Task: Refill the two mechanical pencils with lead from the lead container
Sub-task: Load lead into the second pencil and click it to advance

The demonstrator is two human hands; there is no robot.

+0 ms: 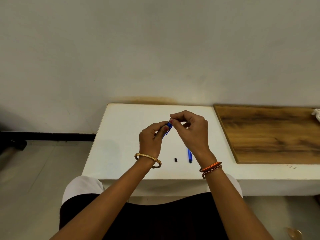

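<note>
Nearest: person's lap, dark cloth, both forearms reaching out over a low white table [121, 153].

Left wrist has a gold bangle [147, 159]; right wrist has orange and beaded bands [210, 168].

On the table between the wrists: small black cap [176, 160], lying alone. Just right of it, second blue pencil [189, 155] lies flat, its far end hidden under the right wrist.

Left hand [150, 137]: fingers curled, gripping a blue mechanical pencil [168, 127] held above the table, top end tilted up toward the right hand. Clip side visible.

Right hand [190, 129]: thumb and forefinger pressed together in a pinch right at the pencil's top end; other fingers loosely curled. What the pinch holds is too small to tell: lead, cap, or nothing.

Lead container: can't locate it in view.

No readable brand, label or writing on the pencils or anything else; too small.

Further right: wooden board [270, 134] lying on the table surface, with a bit of white material [316, 113] at its far right edge. Behind: plain white wall [155, 49], brownish stain above the table's back edge.
</note>
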